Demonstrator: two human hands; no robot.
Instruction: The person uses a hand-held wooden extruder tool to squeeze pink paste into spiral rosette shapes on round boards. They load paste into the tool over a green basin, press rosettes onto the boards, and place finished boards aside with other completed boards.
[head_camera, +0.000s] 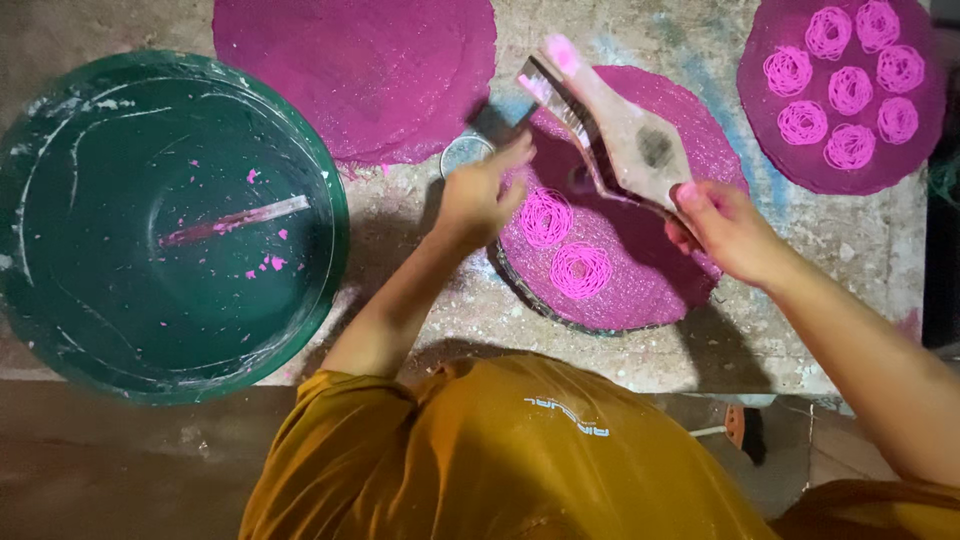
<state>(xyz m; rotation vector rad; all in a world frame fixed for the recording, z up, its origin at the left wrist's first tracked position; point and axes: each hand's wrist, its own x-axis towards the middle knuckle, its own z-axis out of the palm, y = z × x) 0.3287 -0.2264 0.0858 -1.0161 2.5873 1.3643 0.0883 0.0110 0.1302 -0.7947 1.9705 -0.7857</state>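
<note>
My right hand (728, 232) grips the narrow end of a wooden noodle press (615, 130), held tilted over a round magenta mat (640, 270). The press's far end is smeared with pink dough. My left hand (480, 195) reaches to the press's metal cylinder end, fingers touching near it at the mat's left rim. Two pink coiled noodle nests (546, 217) (581, 270) lie on this mat below the press.
A large green basin (60, 300) with a pink-stained stick (235, 220) and dough specks sits at left. A bare magenta mat (360, 70) lies at the top. Another mat (770, 150) at top right carries several pink nests. All rest on a dusty stone slab (420, 300).
</note>
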